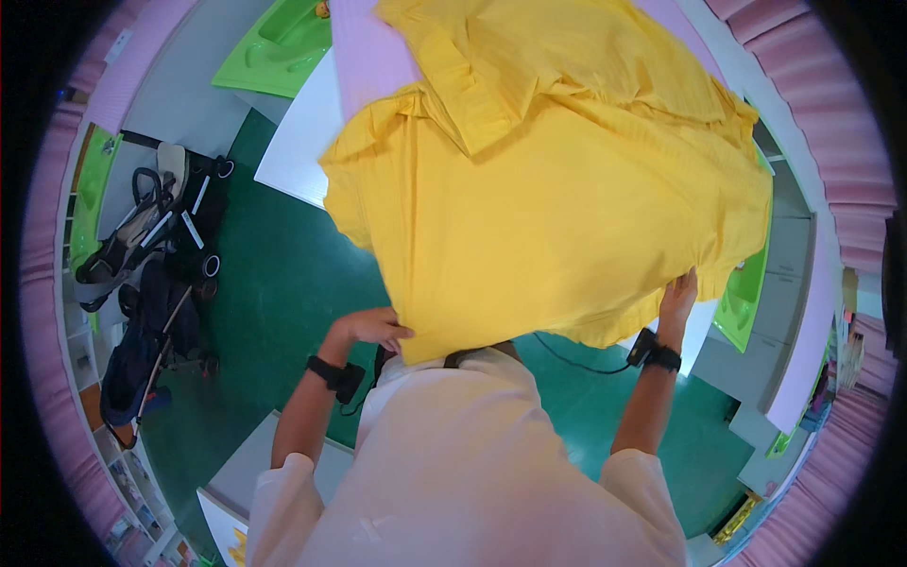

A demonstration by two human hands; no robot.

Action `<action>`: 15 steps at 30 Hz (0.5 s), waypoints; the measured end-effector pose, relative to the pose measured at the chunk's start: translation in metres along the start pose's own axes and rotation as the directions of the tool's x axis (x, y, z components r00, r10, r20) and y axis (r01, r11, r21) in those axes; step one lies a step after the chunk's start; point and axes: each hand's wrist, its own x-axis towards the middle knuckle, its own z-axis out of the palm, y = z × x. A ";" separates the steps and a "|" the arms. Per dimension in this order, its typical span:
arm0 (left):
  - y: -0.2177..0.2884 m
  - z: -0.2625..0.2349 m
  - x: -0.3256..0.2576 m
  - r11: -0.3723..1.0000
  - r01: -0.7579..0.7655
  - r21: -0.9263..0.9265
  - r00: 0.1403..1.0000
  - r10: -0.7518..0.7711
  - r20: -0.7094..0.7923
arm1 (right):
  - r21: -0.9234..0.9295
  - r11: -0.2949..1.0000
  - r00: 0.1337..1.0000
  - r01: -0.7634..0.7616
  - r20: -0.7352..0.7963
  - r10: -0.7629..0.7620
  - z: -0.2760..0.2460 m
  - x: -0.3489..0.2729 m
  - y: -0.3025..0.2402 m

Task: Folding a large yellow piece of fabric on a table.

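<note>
A large yellow garment (548, 208), loose and shirt-like, spreads over the table in front of me, its near part drawn toward my waist. My left hand (376, 327) pinches its near left corner between thumb and fingers. Farther right, my right hand (678, 295) grips the near right edge, with some fingertips hidden by the fabric. Between the two hands the cloth is pulled fairly flat. Its far part lies bunched, with a folded strip across it and wrinkles at the left side.
Under the garment is a white table (300, 156) with a pink cover (364, 57). Bright green basins (283, 47) stand at the far left and right (744, 300). Folded strollers (156, 236) stand on the green floor (274, 283) at left. A thin cable (576, 362) hangs near my right wrist.
</note>
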 end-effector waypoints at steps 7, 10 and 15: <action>0.047 0.094 0.114 0.639 -0.338 0.690 0.941 0.215 0.262 | -0.875 0.368 0.933 0.315 0.357 0.049 0.016 0.024 -0.001; 0.103 0.133 0.118 0.582 -0.513 0.631 0.857 0.304 0.417 | -0.801 0.108 0.801 0.588 0.559 -0.216 0.039 -0.067 0.026; 0.147 0.114 0.102 0.617 -0.567 0.546 0.818 0.343 0.461 | -0.963 0.243 0.973 0.119 0.162 0.164 0.028 -0.189 0.043</action>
